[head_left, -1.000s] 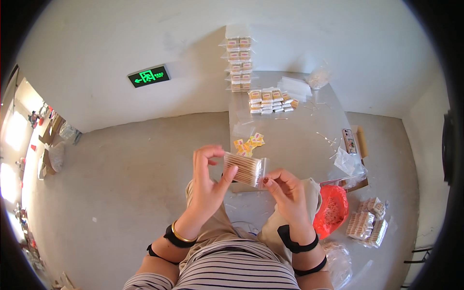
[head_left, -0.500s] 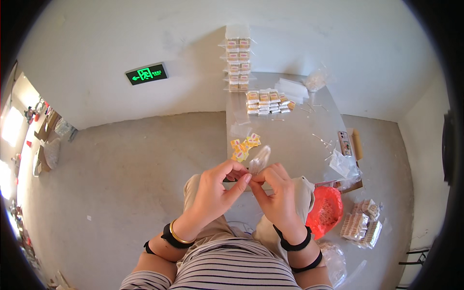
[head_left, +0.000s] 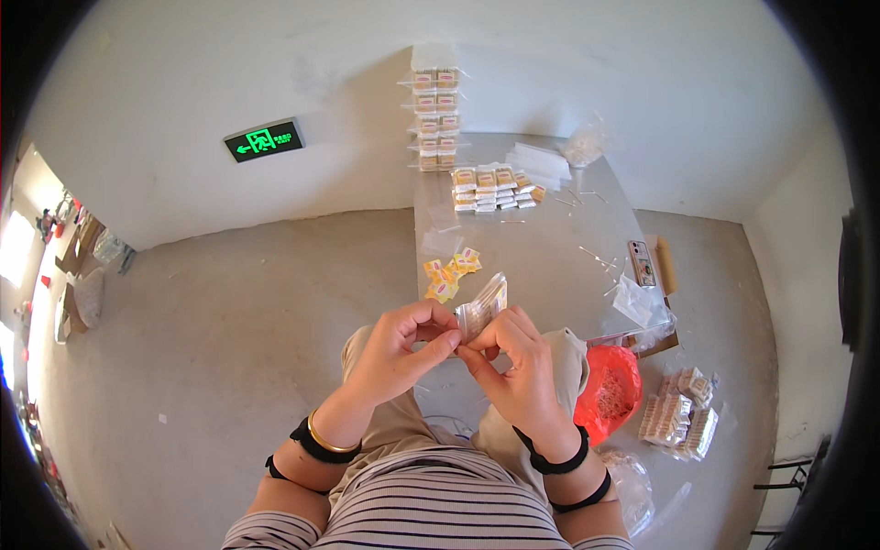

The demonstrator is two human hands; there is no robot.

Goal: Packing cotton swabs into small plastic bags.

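A small clear plastic bag (head_left: 483,310) is pinched between my two hands, above the near edge of the grey table (head_left: 550,261). Pale ridged contents and a yellowish edge show through its film. My left hand (head_left: 403,353) grips the bag's lower left end between thumb and fingertips. Close beside it, my right hand (head_left: 513,367) holds the lower right end, with its fingers curled and partly hiding the bag. Just beyond my left hand lies a loose pile of small yellow cards (head_left: 449,275).
Filled packets (head_left: 495,189) are stacked at the back, beside a tall column of packets (head_left: 434,119). Cotton swabs (head_left: 600,260) lie scattered near a phone (head_left: 641,264). On the floor at right are a red bag (head_left: 609,394) and more bundled packets (head_left: 678,417).
The plastic bag has turned in my fingers and now shows its ridged contents flat on. Both hands stay pinched together. The whole view has shifted slightly.
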